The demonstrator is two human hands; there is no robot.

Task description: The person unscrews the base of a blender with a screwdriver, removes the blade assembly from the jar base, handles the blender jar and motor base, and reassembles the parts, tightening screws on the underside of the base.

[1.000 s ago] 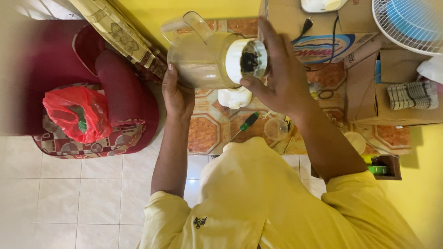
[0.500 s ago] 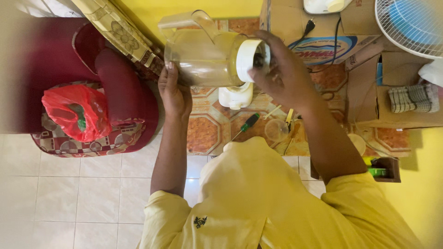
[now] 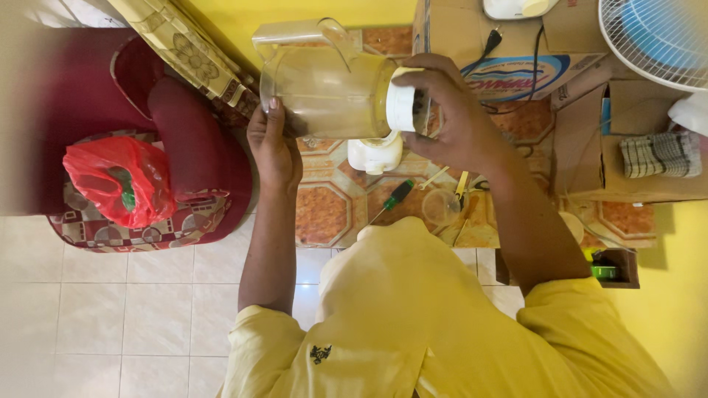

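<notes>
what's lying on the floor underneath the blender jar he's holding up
Below the blender jar, on the patterned floor mat, lie a white blender base and a green-handled screwdriver. The jar and right hand hide whatever lies directly beneath them.

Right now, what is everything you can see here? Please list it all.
blender jug: 1, clear with white base, held sideways in both hands
white part: 1, on patterned floor below the jug
screwdriver: 1, green handle, on floor
clear cup: 1, on floor
red bag: 1, on maroon chair
cardboard boxes: several, brown, right
fan: 1, white, top right
left hand: supports the jug
right hand: grips the base
</notes>
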